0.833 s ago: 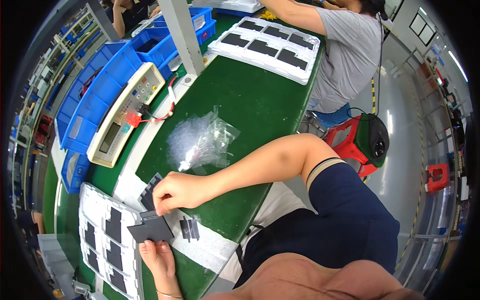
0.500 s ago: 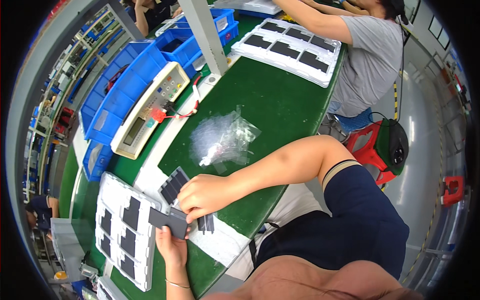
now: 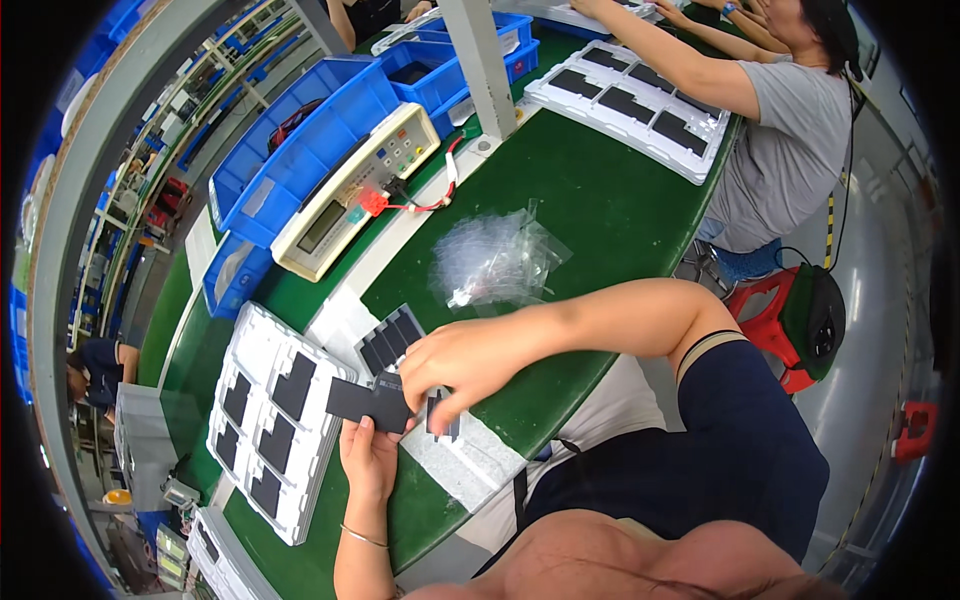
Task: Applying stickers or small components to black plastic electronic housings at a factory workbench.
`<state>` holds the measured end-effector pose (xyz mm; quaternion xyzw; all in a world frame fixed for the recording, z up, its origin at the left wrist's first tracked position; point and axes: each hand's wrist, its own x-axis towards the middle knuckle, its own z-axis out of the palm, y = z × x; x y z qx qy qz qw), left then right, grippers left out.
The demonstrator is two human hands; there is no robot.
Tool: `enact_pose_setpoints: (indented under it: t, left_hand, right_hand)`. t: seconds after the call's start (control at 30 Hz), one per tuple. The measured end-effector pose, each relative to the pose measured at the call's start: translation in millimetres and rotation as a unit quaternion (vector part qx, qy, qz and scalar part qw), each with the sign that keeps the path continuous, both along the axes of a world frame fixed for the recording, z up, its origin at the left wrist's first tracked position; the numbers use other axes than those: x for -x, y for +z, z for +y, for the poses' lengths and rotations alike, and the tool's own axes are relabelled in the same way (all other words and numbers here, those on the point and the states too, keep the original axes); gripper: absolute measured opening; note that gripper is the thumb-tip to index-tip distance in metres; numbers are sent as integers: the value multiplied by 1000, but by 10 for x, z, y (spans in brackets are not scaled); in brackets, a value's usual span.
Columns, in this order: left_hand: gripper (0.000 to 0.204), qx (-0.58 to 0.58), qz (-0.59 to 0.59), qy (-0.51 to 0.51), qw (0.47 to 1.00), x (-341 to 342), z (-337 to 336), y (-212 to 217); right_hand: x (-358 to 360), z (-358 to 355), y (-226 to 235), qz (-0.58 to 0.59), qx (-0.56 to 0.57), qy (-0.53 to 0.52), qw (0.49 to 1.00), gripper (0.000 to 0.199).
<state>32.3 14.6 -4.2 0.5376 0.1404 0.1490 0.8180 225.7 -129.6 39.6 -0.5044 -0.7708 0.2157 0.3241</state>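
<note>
My left hand (image 3: pixel 370 460) is closed on a flat black L-shaped piece (image 3: pixel 378 404), with the thumb on its upper face. Over the piece's right edge hovers my right hand (image 3: pixel 462 362), slightly blurred, its thumb apart from its bent fingers; nothing shows between them. Under that hand a dark strip piece (image 3: pixel 443 416) lies on a white sheet (image 3: pixel 465 468). A dark sheet of ribbed strips (image 3: pixel 388 340) rests just beyond my right fingers. Left of my hands stands a white tray (image 3: pixel 318 450) with several black L-shaped pieces in its recesses.
A crumpled heap of clear plastic film (image 3: pixel 495 258) lies on the green table (image 3: pixel 590 190). Behind it are a cream-coloured meter (image 3: pixel 355 195) with red leads, blue bins (image 3: pixel 300 150) and a grey post (image 3: pixel 478 65). At far right, a co-worker (image 3: pixel 790 130) sits by another filled tray (image 3: pixel 640 105).
My right hand has come off the black piece's edge and its thumb has swung away to the right. My left hand still holds the piece. The whole view has shifted.
</note>
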Motion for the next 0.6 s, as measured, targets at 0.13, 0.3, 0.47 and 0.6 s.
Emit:
enact_pose_setpoints:
  t: [0.13, 0.3, 0.47, 0.6]
  left_hand:
    - [34, -5, 17, 16, 1000, 15, -41, 47]
    - [36, -18, 2, 65, 998, -15, -26, 45]
    - [32, -58, -5, 100, 993, 5, -6, -35]
    - [25, -182, 102, 30, 978, 123, 75, -119]
  right_hand:
    - [-97, -263, 127, -145, 37, 94, 984, 75]
    - [299, -310, -305, -278, 1, 51, 959, 91]
    - [432, -235, -427, -193, -38, 85, 977, 84]
    - [571, -207, -372, -191, -11, 165, 968, 80]
